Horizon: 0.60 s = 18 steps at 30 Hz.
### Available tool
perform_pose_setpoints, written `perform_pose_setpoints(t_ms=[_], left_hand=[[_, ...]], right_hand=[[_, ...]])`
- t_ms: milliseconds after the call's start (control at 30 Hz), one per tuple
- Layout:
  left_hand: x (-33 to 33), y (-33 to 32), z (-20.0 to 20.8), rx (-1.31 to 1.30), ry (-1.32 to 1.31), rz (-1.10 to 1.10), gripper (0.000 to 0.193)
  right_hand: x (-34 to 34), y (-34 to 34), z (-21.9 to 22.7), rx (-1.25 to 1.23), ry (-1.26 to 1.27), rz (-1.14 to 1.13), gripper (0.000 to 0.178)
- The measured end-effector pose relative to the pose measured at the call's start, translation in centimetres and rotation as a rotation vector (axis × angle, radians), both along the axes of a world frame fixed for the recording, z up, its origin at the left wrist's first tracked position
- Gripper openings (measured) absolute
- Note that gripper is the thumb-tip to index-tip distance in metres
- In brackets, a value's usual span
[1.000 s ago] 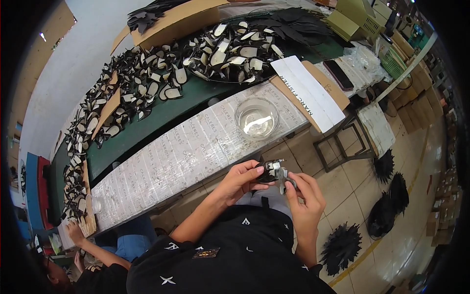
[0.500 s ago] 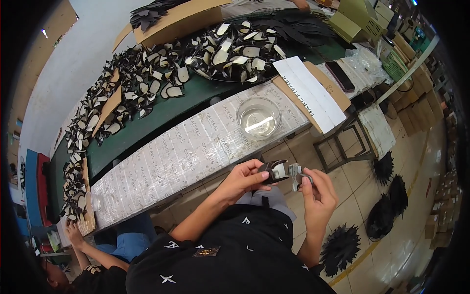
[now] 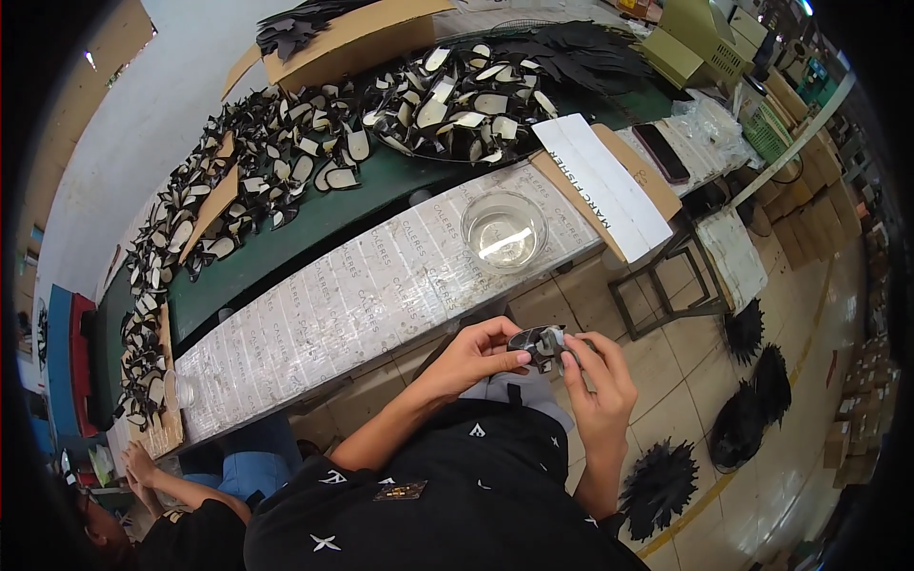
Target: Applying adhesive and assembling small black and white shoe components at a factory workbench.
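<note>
In front of my body, my left hand (image 3: 484,352) pinches a small black shoe piece (image 3: 524,338) between thumb and fingers. At that piece's right end, my right hand (image 3: 600,373) holds a shiny, greyish see-through piece (image 3: 549,347) with its fingertips. The two pieces now overlap, and fingers partly cover both. Beyond my hands, a round clear bowl (image 3: 505,231) stands on the wrapped bench top (image 3: 352,285). Many similar black pieces with pale linings (image 3: 286,143) lie heaped on the green table (image 3: 381,181).
A white-topped cardboard sheet (image 3: 605,181) overhangs the bench edge near a phone (image 3: 662,152). On the tiled floor to the right lie several fanned black bundles (image 3: 659,485). A metal-framed stool (image 3: 671,285) stands there too. At the lower left another person's hand (image 3: 140,464) works.
My right hand has moved left, bringing the see-through piece from apart onto the black shoe piece. The other person's hands have drawn slightly back from the heap.
</note>
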<state>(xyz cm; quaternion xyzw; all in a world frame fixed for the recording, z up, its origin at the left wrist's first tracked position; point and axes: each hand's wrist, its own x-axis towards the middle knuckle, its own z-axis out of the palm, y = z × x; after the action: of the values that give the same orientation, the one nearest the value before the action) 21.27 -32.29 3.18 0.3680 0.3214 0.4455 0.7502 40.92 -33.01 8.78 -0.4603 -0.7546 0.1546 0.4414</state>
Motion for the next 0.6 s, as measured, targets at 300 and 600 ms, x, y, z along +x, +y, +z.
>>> perform_pose_setpoints(t_ms=[300, 600], left_hand=[[0.06, -0.04, -0.42, -0.019, 0.053, 0.003, 0.02], [0.26, -0.05, -0.33, -0.029, 0.052, 0.003, 0.02]], right_hand=[[0.24, -0.18, -0.16, -0.011, 0.026, -0.059, 0.022], [0.07, -0.14, -0.6, -0.014, 0.001, -0.1, 0.021]])
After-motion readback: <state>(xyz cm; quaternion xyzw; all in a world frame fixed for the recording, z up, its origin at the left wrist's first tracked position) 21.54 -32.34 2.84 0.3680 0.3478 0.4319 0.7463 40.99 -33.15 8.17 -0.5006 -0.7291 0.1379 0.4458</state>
